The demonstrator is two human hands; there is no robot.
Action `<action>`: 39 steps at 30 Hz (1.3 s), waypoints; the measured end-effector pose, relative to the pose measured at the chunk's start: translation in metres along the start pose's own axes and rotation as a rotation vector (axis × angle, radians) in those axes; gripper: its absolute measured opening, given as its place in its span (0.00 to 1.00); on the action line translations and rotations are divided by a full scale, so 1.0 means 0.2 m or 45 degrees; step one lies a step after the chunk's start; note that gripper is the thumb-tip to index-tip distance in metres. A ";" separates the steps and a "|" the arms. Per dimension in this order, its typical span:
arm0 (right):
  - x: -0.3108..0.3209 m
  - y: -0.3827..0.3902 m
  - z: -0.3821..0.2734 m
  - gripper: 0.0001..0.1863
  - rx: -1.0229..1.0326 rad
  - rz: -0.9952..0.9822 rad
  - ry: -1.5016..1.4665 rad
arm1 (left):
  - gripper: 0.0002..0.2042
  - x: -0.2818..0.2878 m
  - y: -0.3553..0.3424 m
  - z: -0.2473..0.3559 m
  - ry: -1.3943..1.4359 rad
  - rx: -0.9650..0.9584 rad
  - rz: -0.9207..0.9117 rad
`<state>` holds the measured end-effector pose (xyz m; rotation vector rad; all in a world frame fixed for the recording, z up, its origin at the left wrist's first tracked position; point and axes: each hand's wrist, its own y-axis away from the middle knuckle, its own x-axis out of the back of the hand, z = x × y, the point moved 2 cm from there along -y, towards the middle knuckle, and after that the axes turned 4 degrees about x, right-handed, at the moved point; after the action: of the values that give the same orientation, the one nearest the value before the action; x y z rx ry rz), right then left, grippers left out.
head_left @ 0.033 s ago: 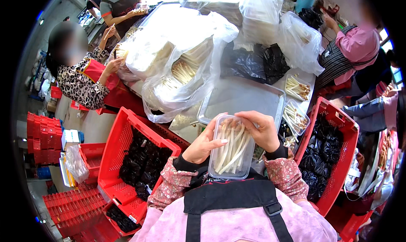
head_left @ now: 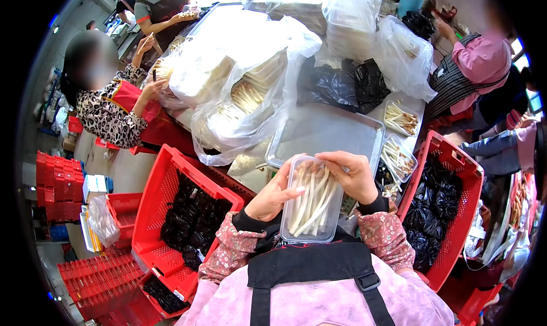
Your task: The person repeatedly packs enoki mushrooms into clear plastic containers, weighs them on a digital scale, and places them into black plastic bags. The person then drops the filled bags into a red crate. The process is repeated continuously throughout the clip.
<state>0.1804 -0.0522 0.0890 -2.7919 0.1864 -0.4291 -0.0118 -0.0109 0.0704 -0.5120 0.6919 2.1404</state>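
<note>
In front of my chest I hold a see-through plastic tub (head_left: 310, 232) filled with long, pale stalks (head_left: 313, 196) with brownish ends, which look like mushrooms. My left hand (head_left: 272, 194) is closed round its left side, the thumb lying over the front. At the upper right corner my right hand (head_left: 354, 177) grips the rim, fingers bent over the edge. The tub is tilted, so its contents face me. Just beyond it lies a grey metal tray (head_left: 327, 133). Two more tubs of the same stalks, a nearer tub (head_left: 397, 158) and a farther tub (head_left: 401, 119), stand right of the tray.
Red crates, a left crate (head_left: 149, 235) and a right crate (head_left: 468, 212), hold black bags. A large white plastic bag (head_left: 208, 129) with packed stalks and a black bag (head_left: 371, 85) lie on the table. Co-workers stand at left, far left and right.
</note>
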 end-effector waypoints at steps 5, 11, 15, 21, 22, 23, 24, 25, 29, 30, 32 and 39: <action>0.01 -0.03 0.00 0.10 -0.013 -0.122 -0.016 | 0.28 0.02 0.00 -0.03 0.173 0.016 0.042; -0.10 -0.01 0.04 0.11 -0.128 0.215 -0.143 | 0.26 0.01 -0.01 0.01 -0.120 -0.107 0.108; -0.08 -0.02 0.06 0.24 -0.447 0.203 -0.159 | 0.27 -0.04 0.02 0.05 -0.433 -0.236 0.091; -0.07 -0.01 0.09 0.22 -0.379 0.188 -0.044 | 0.23 -0.07 0.03 0.00 -0.288 -0.219 0.084; -0.08 0.01 0.07 0.22 -0.335 0.186 0.003 | 0.21 -0.06 0.02 0.01 -0.322 -0.162 0.107; -0.09 0.03 0.03 0.21 -0.291 0.184 0.050 | 0.19 -0.03 0.02 0.04 -0.356 -0.104 0.132; -0.11 0.04 0.00 0.21 -0.247 0.177 0.087 | 0.18 -0.01 0.02 0.06 -0.391 -0.044 0.166; -0.12 0.05 0.01 0.20 -0.264 0.206 0.051 | 0.18 0.00 0.00 0.03 -0.486 -0.144 0.185; -0.10 0.09 0.06 0.22 -0.404 0.158 -0.080 | 0.18 -0.05 0.01 0.00 -0.423 -0.168 0.252; -0.10 0.11 0.07 0.22 -0.435 0.140 -0.122 | 0.18 -0.05 0.01 -0.01 -0.455 -0.155 0.263; -0.10 0.12 0.08 0.23 -0.498 0.105 -0.203 | 0.19 -0.04 0.02 -0.03 -0.518 -0.129 0.284; -0.08 0.21 0.14 0.25 -0.538 0.319 -0.165 | 0.25 -0.04 0.06 -0.14 -0.538 -0.219 0.155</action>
<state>0.1701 -0.0814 0.0447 -3.1312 0.6574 -0.1590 -0.0129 -0.0384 0.0573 -0.0962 0.3108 2.3328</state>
